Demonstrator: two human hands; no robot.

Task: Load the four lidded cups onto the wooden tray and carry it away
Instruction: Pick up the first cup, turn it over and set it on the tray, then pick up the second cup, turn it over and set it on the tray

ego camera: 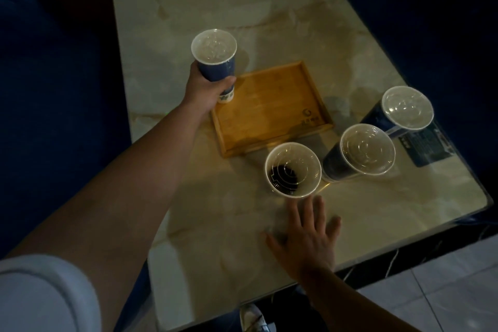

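- Left hand (208, 89) is wrapped round a tall blue paper cup with a clear lid (215, 62), upright, at the flat wooden tray's (269, 108) nine-o'clock edge; the bare tray lies toward three o'clock.
- Right hand (304, 237) rests spread and empty; the nearest lidded cup (293, 169) stands at its twelve o'clock.

Held cup (215, 62): lower wall hidden by left hand (206, 89) fingers (227, 83). Tray logo (308, 115) and blue card (428, 145) print too small to read. Surface (188, 8) far end cut off by top edge.
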